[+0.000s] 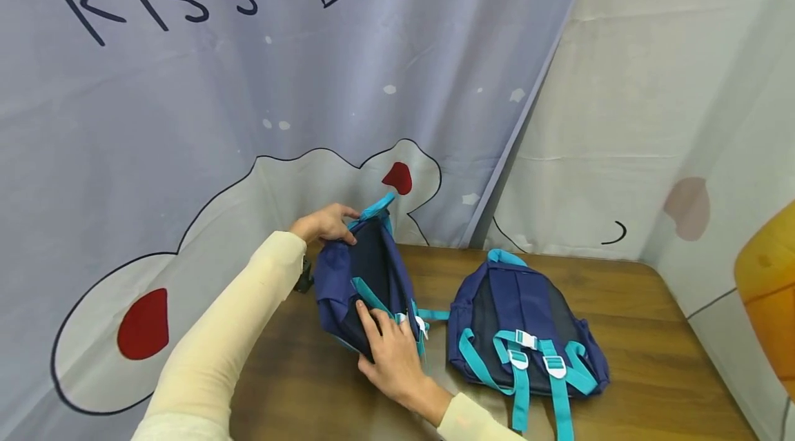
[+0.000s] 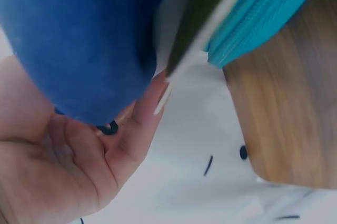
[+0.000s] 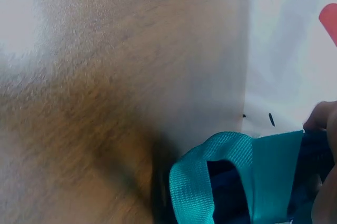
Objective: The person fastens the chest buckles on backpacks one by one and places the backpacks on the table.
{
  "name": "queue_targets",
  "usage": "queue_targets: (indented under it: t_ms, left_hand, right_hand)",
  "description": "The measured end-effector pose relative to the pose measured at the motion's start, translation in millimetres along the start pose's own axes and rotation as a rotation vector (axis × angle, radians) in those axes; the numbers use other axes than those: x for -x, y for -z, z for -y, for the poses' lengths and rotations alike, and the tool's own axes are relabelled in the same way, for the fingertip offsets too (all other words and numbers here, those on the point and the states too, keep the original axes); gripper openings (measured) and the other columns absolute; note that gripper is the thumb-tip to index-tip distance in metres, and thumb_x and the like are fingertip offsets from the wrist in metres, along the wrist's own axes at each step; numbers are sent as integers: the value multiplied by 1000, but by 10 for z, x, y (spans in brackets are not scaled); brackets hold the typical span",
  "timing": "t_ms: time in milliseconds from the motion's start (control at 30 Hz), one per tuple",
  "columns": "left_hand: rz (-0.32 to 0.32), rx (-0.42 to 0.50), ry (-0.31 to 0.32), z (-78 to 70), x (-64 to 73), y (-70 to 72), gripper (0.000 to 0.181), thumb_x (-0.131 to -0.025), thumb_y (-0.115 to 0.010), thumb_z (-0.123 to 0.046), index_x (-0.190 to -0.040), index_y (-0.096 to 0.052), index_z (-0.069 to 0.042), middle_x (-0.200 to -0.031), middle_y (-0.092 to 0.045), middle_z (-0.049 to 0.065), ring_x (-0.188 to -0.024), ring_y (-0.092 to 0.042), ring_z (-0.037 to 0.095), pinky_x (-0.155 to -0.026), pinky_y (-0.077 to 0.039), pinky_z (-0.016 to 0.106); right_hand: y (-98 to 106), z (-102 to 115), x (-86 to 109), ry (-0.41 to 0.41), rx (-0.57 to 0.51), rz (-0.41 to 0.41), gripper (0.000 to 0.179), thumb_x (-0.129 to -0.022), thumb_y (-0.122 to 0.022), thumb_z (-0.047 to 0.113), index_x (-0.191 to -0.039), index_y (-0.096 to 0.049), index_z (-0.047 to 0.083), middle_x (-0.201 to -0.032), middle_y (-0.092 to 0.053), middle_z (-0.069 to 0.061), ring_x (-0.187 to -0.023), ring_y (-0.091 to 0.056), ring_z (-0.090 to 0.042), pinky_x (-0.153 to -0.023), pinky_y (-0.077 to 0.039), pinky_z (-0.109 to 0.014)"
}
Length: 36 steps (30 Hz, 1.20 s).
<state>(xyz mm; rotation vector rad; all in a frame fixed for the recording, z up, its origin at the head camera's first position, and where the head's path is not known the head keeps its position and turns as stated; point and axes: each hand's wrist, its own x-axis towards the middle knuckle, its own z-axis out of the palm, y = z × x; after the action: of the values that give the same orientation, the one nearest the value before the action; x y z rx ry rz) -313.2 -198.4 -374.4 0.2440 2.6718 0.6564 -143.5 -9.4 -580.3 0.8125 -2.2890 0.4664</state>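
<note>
A navy backpack (image 1: 335, 282) with a black panel and teal straps stands tilted on the table, left of a second one. Its top, by the teal handle (image 1: 377, 206), is held by my left hand (image 1: 326, 223). In the left wrist view, that hand (image 2: 89, 161) curls behind the blue fabric (image 2: 89, 40). My right hand (image 1: 394, 355) grips the bag's lower end, fingers over the black panel and thumb at the bottom edge. Beside teal webbing (image 3: 276, 176), only part of this hand (image 3: 326, 166) shows in the right wrist view.
The second navy backpack (image 1: 518, 303) lies to the right, its teal straps (image 1: 520, 393) and white buckles facing up. A small black object (image 1: 304, 277) is behind my left wrist. Printed curtains (image 1: 348, 82) hang behind the wooden table (image 1: 658, 344); an orange-yellow shape (image 1: 770, 296) is at far right.
</note>
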Motion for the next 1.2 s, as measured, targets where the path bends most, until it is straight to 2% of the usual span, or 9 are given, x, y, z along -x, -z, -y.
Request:
queue_targets:
  t_ms: [133, 267, 333, 500, 633, 700, 767, 1033, 1200]
  left_hand:
    - [18, -43, -10, 58, 20, 0, 69, -96, -77, -13, -158, -48, -5, -156, -52, 26, -106, -65, 29, -69, -57, 32]
    - [-2, -66, -36, 68, 16, -55, 69, -93, -78, -6, -156, -49, 0, -155, -52, 28, -120, -64, 35, -89, -58, 38]
    - [0, -57, -26, 78, 1, -101, 69, -93, -77, -2, -156, -48, 1, -156, -50, 29, -123, -62, 37, -95, -56, 40]
    - [14, -92, 32, 184, -50, -271, 68, -95, -73, 0, -158, -46, 0, -158, -48, 28, -116, -62, 35, -84, -55, 38]
    - [-1, -151, 27, 266, -90, -435, 67, -96, -72, -2, -158, -46, 2, -159, -49, 24, -138, -56, 39, -103, -54, 43]
    - [2, -136, 27, 306, -120, -521, 67, -98, -71, -3, -159, -44, 2, -161, -48, 23, -148, -47, 42, -117, -45, 49]
    - [10, -106, 32, 359, -164, -595, 68, -98, -70, -3, -160, -42, 2, -162, -46, 22, -149, -44, 43, -120, -42, 51]
    - [-12, -8, 87, 574, -252, -807, 70, -97, -71, -4, -160, -40, 1, -162, -44, 25, -147, -47, 45, -117, -44, 54]
    - [-40, 49, 127, 702, -272, -989, 69, -96, -70, -1, -159, -43, 0, -155, -52, 27, -126, -63, 41, -95, -56, 46]
  right_hand:
    - [-31, 23, 2, 26, 3, 14, 114, -70, -91, 28, -167, -34, 21, -128, -62, -7, -91, -73, -19, -73, -47, -36]
    - [-32, 52, 2, 43, 24, 53, 114, -71, -92, 29, -168, -33, 24, -127, -61, -7, -86, -71, -17, -70, -44, -33]
    - [-36, 68, 2, 49, 39, 71, 112, -72, -91, 27, -167, -33, 25, -126, -62, -7, -86, -71, -17, -69, -42, -32]
    - [-56, 107, 32, 91, 78, 97, 102, -73, -88, 24, -164, -41, 28, -123, -64, -6, -84, -69, -17, -66, -38, -31]
    - [-89, 116, 72, 132, 92, 78, 94, -73, -87, 21, -159, -49, 29, -119, -65, -4, -79, -66, -16, -63, -32, -29]
    - [-122, 106, 90, 151, 112, 66, 92, -72, -87, 21, -157, -52, 30, -118, -65, -3, -77, -64, -16, -63, -31, -30]
    - [-151, 91, 111, 175, 138, 68, 92, -71, -89, 23, -156, -53, 31, -117, -65, -1, -77, -63, -16, -63, -30, -30]
    - [-228, 5, 176, 272, 225, 124, 87, -76, -91, 32, -155, -54, 35, -116, -66, 1, -82, -62, -17, -68, -38, -37]
    - [-258, -44, 215, 336, 265, 170, 78, -80, -91, 35, -150, -59, 37, -113, -65, 2, -79, -59, -17, -69, -37, -37]
